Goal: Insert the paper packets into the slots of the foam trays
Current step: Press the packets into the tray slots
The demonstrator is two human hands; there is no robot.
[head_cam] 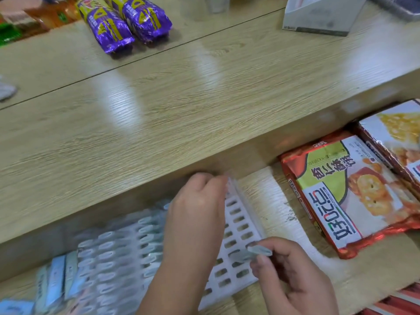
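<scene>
A white foam tray (241, 226) with rows of oval slots lies on the lower shelf under the wooden top. Its left rows are filled with pale blue paper packets (118, 251); the right rows are empty. My left hand (200, 201) reaches across the tray with its fingers curled at the far edge; what it grips is blurred. My right hand (293, 276) pinches one folded pale blue packet (256, 252) just above the tray's near-right slots. Loose packets (54, 278) lie left of the tray.
A thick wooden table top (181, 105) overhangs the tray's far side. Red cracker packs (347, 192) lie right of the tray. Two purple snack packs (127, 21) and a grey-white box (318, 14) stand on the table top at the back.
</scene>
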